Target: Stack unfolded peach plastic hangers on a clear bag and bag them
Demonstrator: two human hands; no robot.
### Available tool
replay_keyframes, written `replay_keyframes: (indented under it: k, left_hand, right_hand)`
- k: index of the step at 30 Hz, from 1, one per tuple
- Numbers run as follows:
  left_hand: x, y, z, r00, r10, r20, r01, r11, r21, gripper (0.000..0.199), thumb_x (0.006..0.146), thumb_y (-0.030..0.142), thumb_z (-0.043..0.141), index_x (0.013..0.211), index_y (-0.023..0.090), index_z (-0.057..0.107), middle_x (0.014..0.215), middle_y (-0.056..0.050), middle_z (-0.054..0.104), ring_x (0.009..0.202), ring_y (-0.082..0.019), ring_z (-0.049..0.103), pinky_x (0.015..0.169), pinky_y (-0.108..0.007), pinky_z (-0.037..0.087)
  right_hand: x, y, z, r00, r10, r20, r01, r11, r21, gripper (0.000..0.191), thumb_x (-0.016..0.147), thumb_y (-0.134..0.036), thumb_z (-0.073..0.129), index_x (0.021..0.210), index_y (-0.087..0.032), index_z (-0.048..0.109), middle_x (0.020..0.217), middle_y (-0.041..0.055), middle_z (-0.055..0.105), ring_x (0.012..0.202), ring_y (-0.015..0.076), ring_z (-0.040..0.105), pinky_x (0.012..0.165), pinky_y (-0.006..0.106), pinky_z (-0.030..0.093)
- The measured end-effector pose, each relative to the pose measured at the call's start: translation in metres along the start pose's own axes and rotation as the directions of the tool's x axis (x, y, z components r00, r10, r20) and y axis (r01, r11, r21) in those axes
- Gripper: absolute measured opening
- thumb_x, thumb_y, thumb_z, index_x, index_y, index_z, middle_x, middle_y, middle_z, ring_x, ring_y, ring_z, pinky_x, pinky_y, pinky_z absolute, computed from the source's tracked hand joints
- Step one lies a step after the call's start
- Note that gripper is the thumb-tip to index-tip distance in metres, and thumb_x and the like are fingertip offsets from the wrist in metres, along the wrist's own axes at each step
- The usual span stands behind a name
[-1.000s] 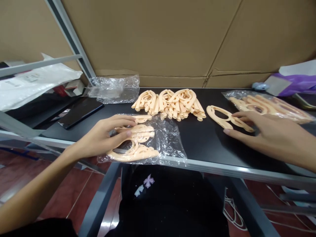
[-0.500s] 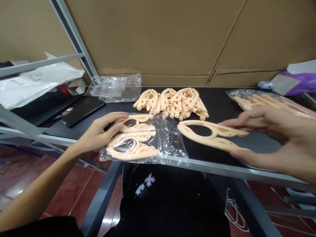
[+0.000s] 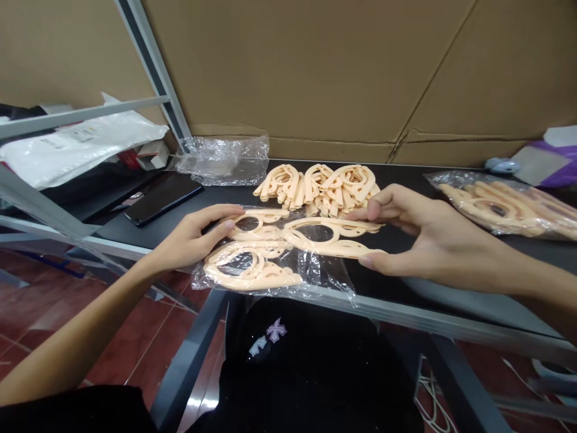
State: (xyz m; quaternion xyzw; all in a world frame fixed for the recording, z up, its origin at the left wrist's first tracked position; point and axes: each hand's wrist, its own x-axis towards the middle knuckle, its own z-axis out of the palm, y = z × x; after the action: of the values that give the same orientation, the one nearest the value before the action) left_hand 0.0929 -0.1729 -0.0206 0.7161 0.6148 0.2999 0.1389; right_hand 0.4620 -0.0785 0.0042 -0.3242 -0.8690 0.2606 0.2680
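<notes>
My left hand (image 3: pixel 197 234) grips the left end of a clear plastic bag (image 3: pixel 327 273) near the front edge of the black table. Inside the bag lie cream plastic pieces (image 3: pixel 270 278) with round loops, one behind another. My right hand (image 3: pixel 406 237) pinches the far ends of another cream looped piece (image 3: pixel 311 243) between thumb and fingers. Its loop overlaps the bag and sits against the bagged pieces. Behind the bag is a pile of several like pieces (image 3: pixel 336 187).
At the right lies a filled clear bag (image 3: pixel 509 204), with a purple and white package (image 3: pixel 547 159) behind it. A dark phone (image 3: pixel 164 197), a crumpled clear bag (image 3: pixel 229 161) and a white parcel (image 3: pixel 85 141) are at the left. Metal rails frame the table (image 3: pixel 428 273).
My right hand has moved left with the cream piece, bringing it from beside the bag to over it. My left hand keeps its hold. The view has shifted slightly.
</notes>
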Motion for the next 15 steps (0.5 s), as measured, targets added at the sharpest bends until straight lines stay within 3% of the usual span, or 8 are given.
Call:
replay_keyframes:
  k: [4,8,11,15]
  left_hand:
    - [0.0,-0.001,0.001,1.0,0.014,-0.002,-0.014,1.0,-0.006,0.06,0.101,0.067,0.055,0.135,0.02,0.074,0.146,-0.011,0.071,0.137,-0.032,0.064,0.124,-0.049,0.046]
    - [0.001,-0.001,0.001,1.0,0.021,0.003,-0.021,1.0,-0.014,0.058,0.102,0.064,0.055,0.134,0.02,0.074,0.145,-0.011,0.072,0.135,-0.03,0.066,0.123,-0.048,0.048]
    - [0.001,-0.002,0.0,1.0,0.024,0.002,-0.024,1.0,-0.014,0.054,0.102,0.062,0.055,0.134,0.023,0.074,0.147,-0.009,0.071,0.137,-0.029,0.064,0.123,-0.047,0.047]
    - [0.0,-0.003,0.0,1.0,0.006,0.0,-0.006,1.0,-0.022,0.056,0.102,0.063,0.054,0.135,0.022,0.073,0.145,-0.009,0.072,0.134,-0.029,0.066,0.122,-0.046,0.049]
  right_hand:
    - [0.013,-0.008,0.013,0.997,-0.062,0.046,0.061,0.997,0.036,0.036,0.071,-0.039,0.08,0.093,-0.027,0.055,0.111,0.0085,0.076,0.11,0.033,0.073,0.096,0.051,0.06]
    - [0.032,-0.017,0.036,0.985,-0.143,0.094,0.138,0.989,0.059,0.035,0.074,-0.035,0.078,0.102,-0.024,0.059,0.121,0.0101,0.076,0.114,0.0307,0.071,0.096,0.047,0.058]
    - [0.038,-0.018,0.049,0.973,-0.223,0.055,0.223,0.975,0.021,0.036,0.08,-0.038,0.079,0.107,-0.022,0.062,0.119,0.0108,0.075,0.109,0.0284,0.07,0.093,0.045,0.057]
    - [0.033,-0.011,0.05,0.96,-0.279,-0.021,0.274,0.954,-0.119,0.034,0.08,-0.039,0.084,0.103,-0.02,0.068,0.114,0.0119,0.071,0.11,0.0301,0.065,0.096,0.048,0.053]
